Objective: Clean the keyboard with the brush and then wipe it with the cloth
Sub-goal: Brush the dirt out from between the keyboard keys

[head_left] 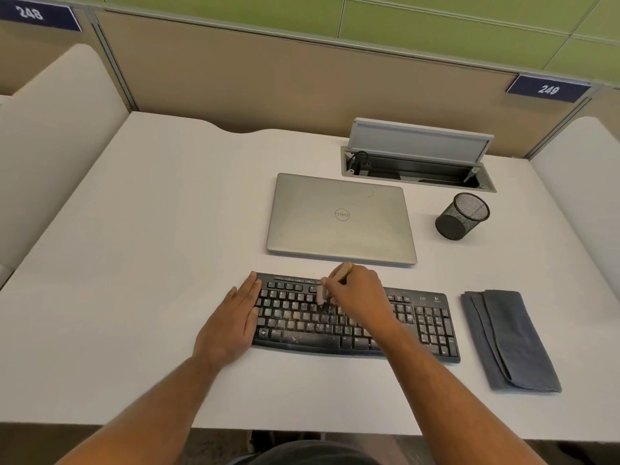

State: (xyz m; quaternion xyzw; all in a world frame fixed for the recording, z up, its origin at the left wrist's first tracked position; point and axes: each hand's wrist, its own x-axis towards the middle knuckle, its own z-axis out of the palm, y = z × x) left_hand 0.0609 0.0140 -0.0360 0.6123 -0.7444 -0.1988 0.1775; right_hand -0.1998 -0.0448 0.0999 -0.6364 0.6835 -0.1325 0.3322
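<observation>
Black full-size plastic keyboard (355,318) lies flat on the white desk (141,250), near the front edge, just right of centre; pale dust and crumbs speckle the keys, thickest around the space bar and lower letter rows. Left hand (231,322) rests flat, fingers straight and together, palm on the desk, fingertips pressed along the keyboard's left end, holding nothing. Right hand (357,292) hovers over the middle upper key rows with fingers curled round a small brush with tan wooden handle (345,269); the handle end sticks out behind the knuckles toward the laptop, the pale ferrule and dark bristle tip point down and touch the keys near the centre letter rows. Folded dark grey cloth (508,340) lies flat on the desk just right of the keyboard, apart from it, untouched. Closed silver laptop (340,218) sits just behind the keyboard, logo up. Black wire-mesh pen cup (462,215) stands right of the laptop, looks tilted by the lens. Grey cable hatch (417,162) set in the desk behind, lid raised, dark cable inside at left end. Tan partition (268,72) at back with blue number plates 248 and 249.
</observation>
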